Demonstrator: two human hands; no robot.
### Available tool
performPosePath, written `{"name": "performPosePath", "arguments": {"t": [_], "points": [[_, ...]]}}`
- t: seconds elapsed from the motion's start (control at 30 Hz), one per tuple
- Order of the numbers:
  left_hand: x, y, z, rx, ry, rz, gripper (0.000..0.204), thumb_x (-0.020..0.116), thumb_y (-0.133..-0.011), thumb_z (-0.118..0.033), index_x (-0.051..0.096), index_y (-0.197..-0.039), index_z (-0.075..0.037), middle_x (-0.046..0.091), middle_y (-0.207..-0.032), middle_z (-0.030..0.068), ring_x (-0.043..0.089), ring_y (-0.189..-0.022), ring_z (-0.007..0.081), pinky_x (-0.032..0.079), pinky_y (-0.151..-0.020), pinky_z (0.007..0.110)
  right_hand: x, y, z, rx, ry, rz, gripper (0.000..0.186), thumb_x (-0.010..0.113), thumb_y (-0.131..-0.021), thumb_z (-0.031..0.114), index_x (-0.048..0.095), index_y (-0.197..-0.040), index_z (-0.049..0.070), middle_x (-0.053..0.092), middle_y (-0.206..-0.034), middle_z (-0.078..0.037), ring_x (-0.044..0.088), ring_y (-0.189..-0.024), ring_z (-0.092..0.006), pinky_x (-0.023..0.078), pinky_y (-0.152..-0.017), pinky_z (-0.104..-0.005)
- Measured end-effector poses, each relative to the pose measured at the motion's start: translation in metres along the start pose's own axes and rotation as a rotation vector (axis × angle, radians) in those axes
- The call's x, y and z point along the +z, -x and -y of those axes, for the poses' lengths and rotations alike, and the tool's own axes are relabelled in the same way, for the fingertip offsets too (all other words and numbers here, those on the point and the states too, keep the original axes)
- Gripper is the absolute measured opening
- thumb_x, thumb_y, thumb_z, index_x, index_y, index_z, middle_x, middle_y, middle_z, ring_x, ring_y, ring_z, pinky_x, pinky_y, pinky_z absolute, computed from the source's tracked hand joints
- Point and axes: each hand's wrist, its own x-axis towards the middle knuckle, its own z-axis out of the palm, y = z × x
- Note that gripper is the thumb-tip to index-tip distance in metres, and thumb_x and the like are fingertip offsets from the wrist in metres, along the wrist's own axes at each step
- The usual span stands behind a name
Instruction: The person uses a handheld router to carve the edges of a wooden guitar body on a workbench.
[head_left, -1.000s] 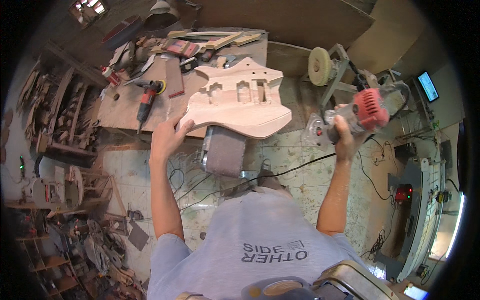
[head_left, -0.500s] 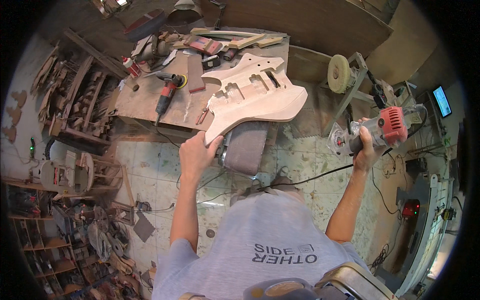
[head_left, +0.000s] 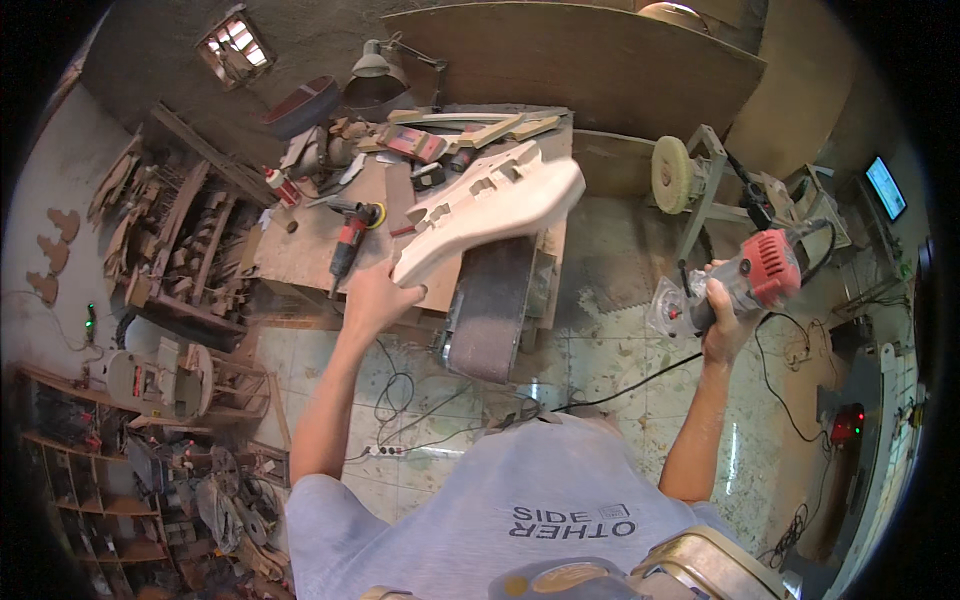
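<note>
My left hand (head_left: 380,295) grips the near end of a pale wooden guitar body (head_left: 500,200) with cut-out cavities, which is tilted over the bench (head_left: 290,255) and the grey-brown belt of a bench sander (head_left: 475,340). Out to the right, my right hand (head_left: 725,315) is closed around a red and grey hand router (head_left: 765,270) with a clear plastic base. A red and black angle polisher (head_left: 350,240) with a yellow-edged pad lies on the bench, left of the guitar body.
Offcuts and a bottle (head_left: 280,185) crowd the bench's back. A buffing wheel (head_left: 670,175) on a metal stand is at back right, a wood-filled rack (head_left: 175,250) left. Cables (head_left: 395,395) snake across the tiled floor. A lit screen (head_left: 885,187) hangs at right.
The guitar body has tilted away from facing upward, now showing more of its edge, and my left hand has moved with it. More of the sander's belt shows. The view has shifted.
</note>
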Motion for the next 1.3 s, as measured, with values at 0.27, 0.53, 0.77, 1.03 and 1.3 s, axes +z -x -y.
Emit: {"name": "performPosePath", "arguments": {"t": [0.27,0.53,0.77,1.03,1.3], "points": [[-0.074,-0.006,-0.007,-0.207,0.816,0.164,0.047,0.064,-0.097,-0.044,0.071,-0.106,0.002,0.057,-0.063,0.0051,0.057,-0.045,0.0155,0.048,-0.042,0.029,-0.014,0.004,-0.017,0.058,-0.059,-0.026,0.045,0.077,-0.083,0.01,0.062,-0.125,0.002,0.07,-0.114,-0.01,0.068,-0.103,-0.0206,0.054,-0.094,-0.0368],[0.006,0.035,-0.004,-0.256,1.51,0.59,0.056,0.057,-0.098,-0.047,0.068,-0.117,0.005,0.047,-0.053,0.0004,0.045,-0.034,0.0111,0.04,-0.034,0.025,-0.011,0.001,-0.009,0.053,-0.13,-0.056,0.046,0.081,-0.079,0.006,0.065,-0.122,0.002,0.072,-0.11,-0.009,0.07,-0.098,-0.0186,0.055,-0.092,-0.0349],[0.074,0.064,0.006,-0.299,1.621,0.809,0.055,0.056,-0.098,-0.049,0.069,-0.108,0.004,0.05,-0.053,0.0011,0.047,-0.035,0.0115,0.039,-0.034,0.027,0.005,0.001,0.005,0.032,-0.124,0.035,0.05,0.083,-0.079,0.007,0.064,-0.125,0.002,0.072,-0.114,-0.009,0.071,-0.102,-0.0187,0.057,-0.093,-0.0349],[0.063,0.068,0.012,-0.488,1.301,0.687,0.06,0.058,-0.099,-0.054,0.067,-0.087,0.004,0.058,-0.057,0.0075,0.055,-0.038,0.0164,0.047,-0.036,0.031,0.052,0.01,-0.01,-0.015,0.025,0.191,0.055,0.086,-0.077,0.012,0.062,-0.126,0.003,0.071,-0.115,-0.01,0.07,-0.104,-0.0197,0.056,-0.093,-0.0363],[0.028,0.083,-0.01,-0.462,0.325,0.469,0.082,0.061,-0.095,-0.071,0.073,-0.086,0.01,0.074,-0.073,0.0192,0.072,-0.058,0.0261,0.059,-0.059,0.038,0.092,0.003,0.001,0.085,-0.015,0.387,0.052,0.088,-0.076,0.009,0.066,-0.124,0.002,0.073,-0.113,-0.009,0.071,-0.098,-0.0163,0.058,-0.086,-0.0339]]}}
